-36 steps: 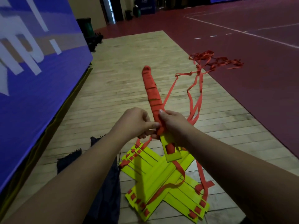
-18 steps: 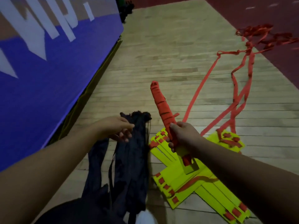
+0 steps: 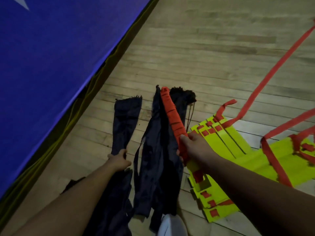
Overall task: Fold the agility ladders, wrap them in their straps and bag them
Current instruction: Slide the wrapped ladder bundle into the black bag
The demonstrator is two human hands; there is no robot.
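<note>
one ladder is folded and wound tight in its red strap. our right hand (image 3: 192, 147) is closed round this bundle (image 3: 172, 116) near its lower end, tip pointing away from us, bare yellow rung ends sticking out below the fist. whether the strap's end is tucked in we cannot tell. we judge fold and wrap done for this one, with bagging the step in hand.

our left hand (image 3: 119, 161) pinches the bag (image 3: 127, 123) partway along, fingers curled into the dark cloth. it lies flat and limp on the floor (image 3: 204, 48), ragged end farthest from us, and seems to hold nothing. a second bag (image 3: 158, 159) lies just beside it, gathered mouth and drawcord at the far end. the bundle crosses over it in our view; touching or not, we cannot tell.

left to do, as we judge it: open a mouth, slide the bundle in, draw it shut. then the rest: to our right yellow rungs (image 3: 226, 145) lie in a crossed heap on the floor, stacked but unwrapped, their straps (image 3: 265, 77) trailing loose out of view. how many ladders that heap holds is unclear, so we put the task short of halfway. a blue mat (image 3: 51, 57) edges the floor on our left; a pale shoe (image 3: 170, 223) shows at the bottom.
</note>
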